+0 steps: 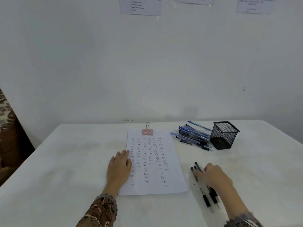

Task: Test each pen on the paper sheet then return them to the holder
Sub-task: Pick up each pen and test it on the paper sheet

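Centre frame: the paper sheet (173, 161) carries columns of "Test" marks, so I judge testing well along. Right of centre, the holder (223, 136) looks empty, with blue pens (193, 135) heaped just beside it; none returned. My view shows the left hand (119, 167) flat and relaxed on the sheet's left edge. Lower right, the right hand (214, 176) curls round black pens (207, 200).

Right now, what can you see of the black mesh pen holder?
The black wire-mesh pen holder is a square cup with a solid rim and open top, standing on the white table. No pens stand in it. A pile of blue and black pens lies at its left side, seemingly touching it.
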